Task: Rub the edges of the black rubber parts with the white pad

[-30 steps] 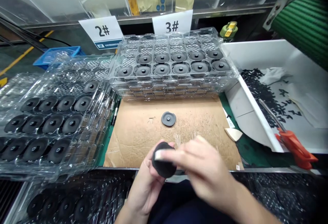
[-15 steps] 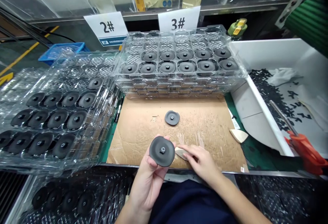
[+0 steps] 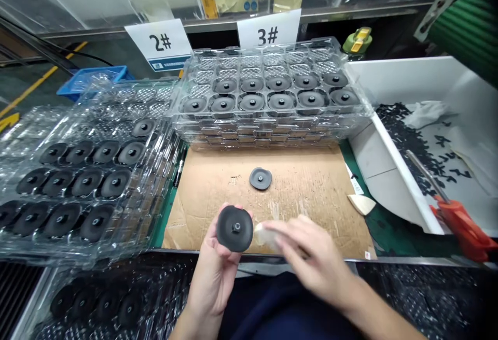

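My left hand [image 3: 218,262] grips a round black plastic part [image 3: 234,229] by its edge, its dished face with a small central stud turned up. Close to the part's right rim, my right hand [image 3: 315,252] pinches a pale, wedge-shaped piece [image 3: 268,235], which motion smears; its material is hard to tell. I cannot make out whether this piece touches the rim. On the cardboard sheet [image 3: 311,174], just beyond both hands, lies another black part [image 3: 260,179] of similar form, with a notch at its top edge.
Stacked clear trays [image 3: 268,122] at the back hold rows of black parts. More filled trays [image 3: 128,184] stand at left. On the right, a white bin [image 3: 408,174] contains black scraps, and red-handled cutters [image 3: 462,226] rest at its edge. Another pale wedge [image 3: 361,204] lies nearby.
My left hand has shifted slightly left with the black part. My right hand still has the pale piece and has turned, now blurred by motion.
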Available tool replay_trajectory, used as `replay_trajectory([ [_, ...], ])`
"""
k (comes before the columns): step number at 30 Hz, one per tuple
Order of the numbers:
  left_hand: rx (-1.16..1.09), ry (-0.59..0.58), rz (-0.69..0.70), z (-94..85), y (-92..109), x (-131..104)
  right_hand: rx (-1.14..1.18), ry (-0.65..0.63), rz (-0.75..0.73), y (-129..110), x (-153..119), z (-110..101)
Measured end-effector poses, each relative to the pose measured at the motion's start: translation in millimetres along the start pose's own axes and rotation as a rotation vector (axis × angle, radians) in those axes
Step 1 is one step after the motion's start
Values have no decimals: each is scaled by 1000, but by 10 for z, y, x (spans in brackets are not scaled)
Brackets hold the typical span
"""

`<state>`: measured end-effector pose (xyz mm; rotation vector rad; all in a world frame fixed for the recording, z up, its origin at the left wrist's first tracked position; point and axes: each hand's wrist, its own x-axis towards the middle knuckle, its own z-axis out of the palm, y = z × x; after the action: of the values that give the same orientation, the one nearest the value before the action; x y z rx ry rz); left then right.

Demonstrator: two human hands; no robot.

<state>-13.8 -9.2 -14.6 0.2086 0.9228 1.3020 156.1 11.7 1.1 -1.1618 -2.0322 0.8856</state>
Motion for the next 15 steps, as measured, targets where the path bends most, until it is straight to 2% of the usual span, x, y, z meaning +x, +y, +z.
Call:
replay_trajectory([
  [2, 10, -4, 19, 12, -1, 10, -21, 94, 162, 92, -54, -83],
  [3, 10, -10, 14, 34, -15, 8, -24, 151, 197, 76, -58, -123],
  [5, 16, -23, -3, 92, -50, -11, -29, 218, 132, -67, -23, -172],
  [8, 0, -70, -83, 134, -71, -53, -25, 183, -153, -356, 88, -135],
  [10, -15, -89, -113, 109, -56, -66, -3, 99, -256, -465, 152, -75],
  [13, -31, -86, -79, 75, -49, -59, 18, -32, -216, -486, 228, -15],
  [15, -35, -106, -106, 108, -69, -56, -34, 31, -164, -470, 282, -4],
])
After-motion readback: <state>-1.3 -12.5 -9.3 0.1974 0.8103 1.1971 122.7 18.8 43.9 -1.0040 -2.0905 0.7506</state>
